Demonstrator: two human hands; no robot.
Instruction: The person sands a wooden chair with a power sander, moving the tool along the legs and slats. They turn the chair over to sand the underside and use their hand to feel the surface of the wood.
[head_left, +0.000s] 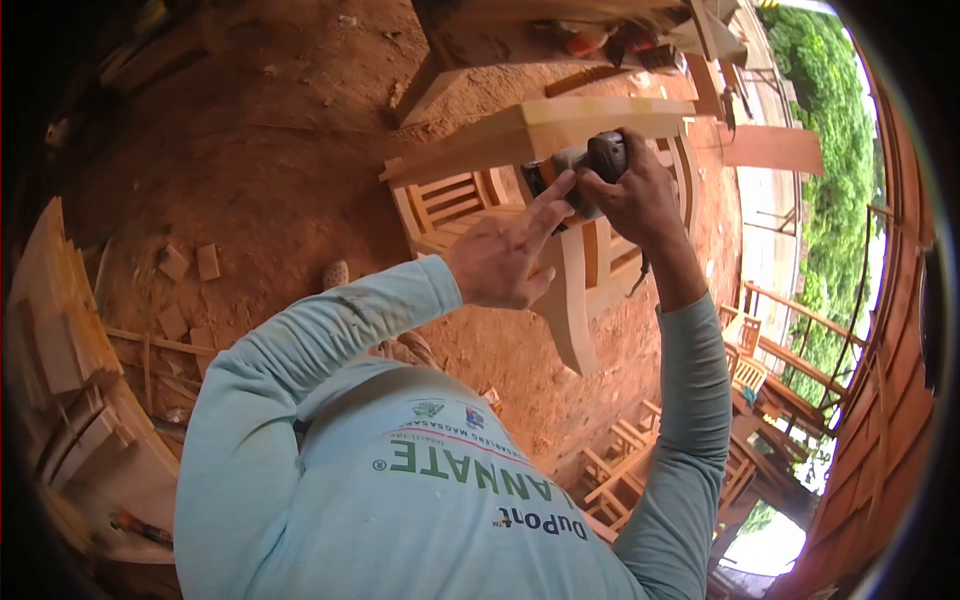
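Observation:
My right hand (640, 195) is wrapped round the top of a dark electric sander (606, 152), which has some orange on its lower body. The sander sits against a pale, unpainted wooden furniture piece (620, 115) with slats and a curved leg (568, 325). A short length of cord (640, 278) hangs below my right wrist. My left hand (505, 250) is beside the tool, its index finger stretched toward the sander's near side and its thumb apart. Whether those fingertips touch the sander or the wood is hard to make out.
Behind the furniture stands a wooden workbench (530, 40) with tools on it. Stacked boards (65, 310) and offcuts (175, 262) lie at left on the dirt floor (280, 150). More wooden frames (625, 460) and a slatted chair (748, 372) stand at lower right.

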